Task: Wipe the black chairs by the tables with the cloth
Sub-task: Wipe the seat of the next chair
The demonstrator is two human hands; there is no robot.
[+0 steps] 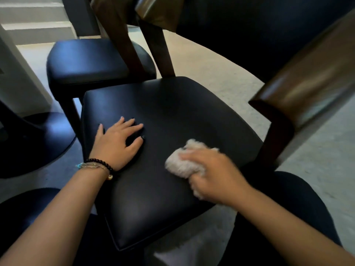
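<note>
A black padded chair seat (172, 112) fills the middle of the view, with its dark wooden backrest (307, 87) at the right. My left hand (117, 143) lies flat on the seat's left side, fingers spread. My right hand (213, 173) grips a fluffy cream cloth (182, 162) bunched against the seat near its right front part; hand and cloth are blurred. A second black chair seat (86, 60) stands behind at the upper left.
Brown wooden legs (123, 37) of another chair rise between the two seats. A round black table base (34, 143) sits on the pale floor at the left. My dark-clothed knees (299, 204) flank the seat's front. Pale steps (36, 22) lie at the far upper left.
</note>
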